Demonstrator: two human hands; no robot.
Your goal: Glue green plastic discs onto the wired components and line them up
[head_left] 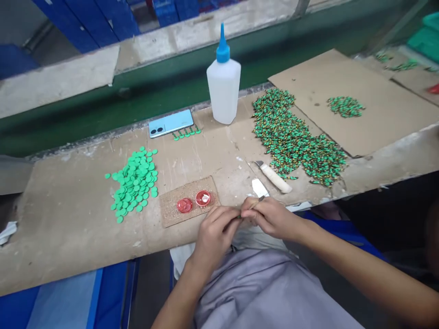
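The left hand [216, 235] and right hand [270, 218] met just above the bench [65, 237] edge, both clenched in a fine pinch: the fingers closed on a tiny greenish piece [239, 217], too small to make out, while a thin dark stem [259, 200] rose from the right hand's grip. The piece looked light and fiddly, best taken by its edges. Both forearms angled inward, wrists bent. Nearby lay a cork mat [169, 211] with two red lids [184, 205], then a white scraper [259, 187] and a wood-handled knife [274, 178] — beyond them green discs [133, 183], a green-and-gold heap [288, 132] and a glue bottle [223, 87].
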